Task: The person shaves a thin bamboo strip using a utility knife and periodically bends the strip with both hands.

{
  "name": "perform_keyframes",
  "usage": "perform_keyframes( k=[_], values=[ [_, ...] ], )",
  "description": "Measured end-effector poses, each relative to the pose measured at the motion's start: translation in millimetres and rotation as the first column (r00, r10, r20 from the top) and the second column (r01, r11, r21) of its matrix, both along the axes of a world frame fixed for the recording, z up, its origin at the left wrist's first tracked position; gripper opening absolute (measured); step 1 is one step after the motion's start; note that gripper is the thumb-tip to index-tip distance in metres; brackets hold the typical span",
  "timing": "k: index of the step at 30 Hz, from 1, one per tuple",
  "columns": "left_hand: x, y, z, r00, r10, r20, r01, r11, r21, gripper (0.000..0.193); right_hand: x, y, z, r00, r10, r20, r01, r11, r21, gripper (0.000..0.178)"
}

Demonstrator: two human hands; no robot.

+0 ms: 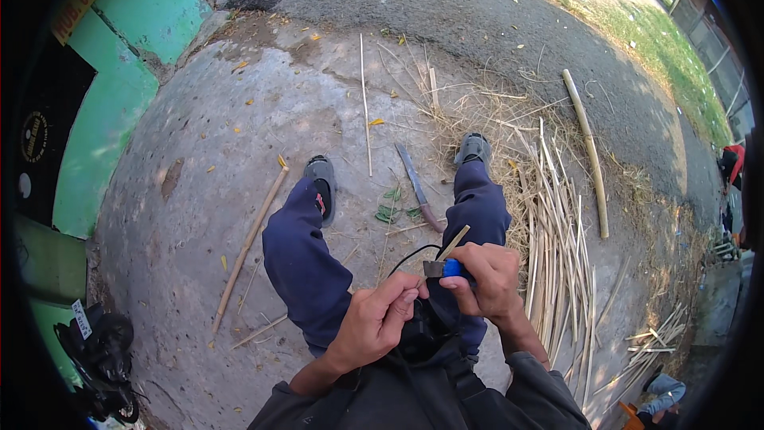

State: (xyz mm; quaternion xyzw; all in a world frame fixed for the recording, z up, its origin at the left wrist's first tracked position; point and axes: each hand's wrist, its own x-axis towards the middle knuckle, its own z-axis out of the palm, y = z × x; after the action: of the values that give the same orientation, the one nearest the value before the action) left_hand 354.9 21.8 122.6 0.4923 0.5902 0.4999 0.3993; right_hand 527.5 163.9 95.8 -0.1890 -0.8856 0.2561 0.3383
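Observation:
My right hand is closed round the blue handle of a small knife, whose short, wide grey blade points left. A thin bamboo strip sticks up past the blade, slanting away to the right. Just left of the blade, my left hand is closed in a pinch at what looks like the strip's lower end; the fingers hide most of it. Both hands are close together above my lap. On the ground between my feet lies a machete with a brown handle, beside some green leaves.
A long pile of split bamboo strips lies right of my leg, with shavings around it. Bamboo poles lie at the right and left. A motorbike stands by the green wall. Another person's leg shows lower right.

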Motion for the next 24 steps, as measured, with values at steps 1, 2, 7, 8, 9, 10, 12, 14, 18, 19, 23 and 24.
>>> perform_keyframes(
  k=[1, 2, 7, 8, 9, 10, 12, 14, 18, 19, 23, 24],
  values=[
    [1, 0, 1, 1.000, -0.002, 0.001, 0.002, 1.000, 0.001, 0.015, 1, 1, 1, 1.000, -0.031, 0.003, 0.031, 0.999, 0.018, 0.033],
    [2, 0, 1, 1.000, 0.002, -0.017, -0.002, 1.000, 0.021, 0.014, 1, 1, 3, 0.998, -0.062, 0.006, 0.061, 0.997, 0.037, 0.032],
    [9, -11, 0, 0.996, -0.084, 0.005, 0.083, 0.995, 0.047, 0.012, 8, 27, 7, 0.937, -0.333, -0.105, 0.317, 0.938, -0.141, 0.028],
    [11, -13, 4, 0.998, -0.062, 0.012, 0.062, 0.998, 0.027, 0.014, 8, 30, 8, 0.914, -0.394, -0.101, 0.371, 0.909, -0.192, 0.028],
    [12, -12, 4, 0.999, -0.041, 0.021, 0.041, 0.999, 0.008, 0.015, 9, 28, 5, 0.914, -0.394, -0.101, 0.371, 0.909, -0.190, 0.028],
    [9, -10, 2, 0.999, -0.040, 0.022, 0.040, 0.999, 0.010, 0.015, 11, 23, 0, 0.933, -0.314, -0.178, 0.290, 0.946, -0.147, 0.027],
    [0, -6, -3, 1.000, 0.006, 0.029, -0.004, 0.998, -0.066, 0.019, 8, 14, 7, 0.967, -0.159, -0.201, 0.152, 0.987, -0.052, 0.027],
    [-1, -7, 3, 0.999, 0.010, 0.046, -0.005, 0.995, -0.102, 0.017, 1, 8, 6, 0.990, -0.057, -0.125, 0.051, 0.997, -0.053, 0.027],
    [1, -5, -1, 1.000, 0.029, -0.004, -0.029, 0.999, -0.026, 0.018, -4, -1, 0, 0.999, 0.030, -0.022, -0.032, 0.997, -0.072, 0.030],
    [1, -7, -2, 0.999, 0.032, -0.004, -0.032, 0.999, -0.027, 0.018, -5, -1, 1, 0.999, 0.033, -0.022, -0.034, 0.997, -0.073, 0.030],
    [2, -7, -1, 0.997, 0.074, 0.001, -0.074, 0.997, -0.027, 0.017, -4, -3, 5, 0.999, 0.022, 0.024, -0.021, 0.999, -0.047, 0.030],
    [2, -7, -1, 0.997, 0.079, 0.011, -0.078, 0.997, -0.019, 0.016, -4, -4, 5, 0.999, 0.018, 0.030, -0.016, 0.999, -0.043, 0.031]
  ],
)
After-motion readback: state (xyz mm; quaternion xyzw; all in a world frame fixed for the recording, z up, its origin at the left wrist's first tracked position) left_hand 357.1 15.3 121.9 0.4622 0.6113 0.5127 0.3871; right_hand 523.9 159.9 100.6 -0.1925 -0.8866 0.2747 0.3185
